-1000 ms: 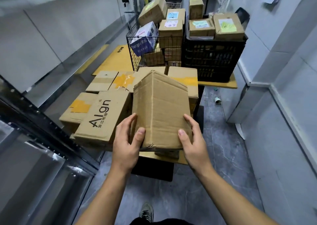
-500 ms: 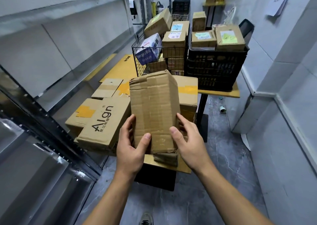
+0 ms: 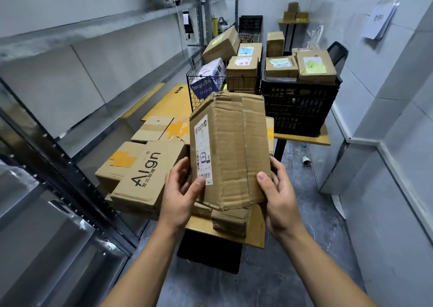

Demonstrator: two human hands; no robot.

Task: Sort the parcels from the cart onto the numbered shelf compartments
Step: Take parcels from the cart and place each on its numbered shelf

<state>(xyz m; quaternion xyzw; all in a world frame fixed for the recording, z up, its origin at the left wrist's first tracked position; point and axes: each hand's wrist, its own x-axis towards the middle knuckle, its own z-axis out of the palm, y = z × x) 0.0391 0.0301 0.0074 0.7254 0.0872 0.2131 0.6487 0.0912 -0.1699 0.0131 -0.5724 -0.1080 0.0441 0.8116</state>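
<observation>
Head view. The parcel point(image 3: 232, 147), a creased brown carton, was held in the air above the near end of the counter point(image 3: 255, 236), standing on end and tilted slightly, its printed label point(image 3: 203, 149) on the face turned left. The left hand point(image 3: 180, 194) and right hand point(image 3: 278, 199) each had a grip clamped on the carton's lower part, thumbs on the near face and fingers wrapped behind the sides. The left thumb lay at the label's lower end.

The step appeared to be reading the label. It would go best with the thumb kept off the print and a palm slid under the crumpled bottom edge before carrying.

The shelf point(image 3: 93, 29) ran along the left, its perforated upright point(image 3: 70, 166) near the left elbow; no compartment numbers could be read. The Align box point(image 3: 147, 173) lay just left of the parcel. Open floor point(image 3: 304, 213) lay on the right, between counter and wall.
</observation>
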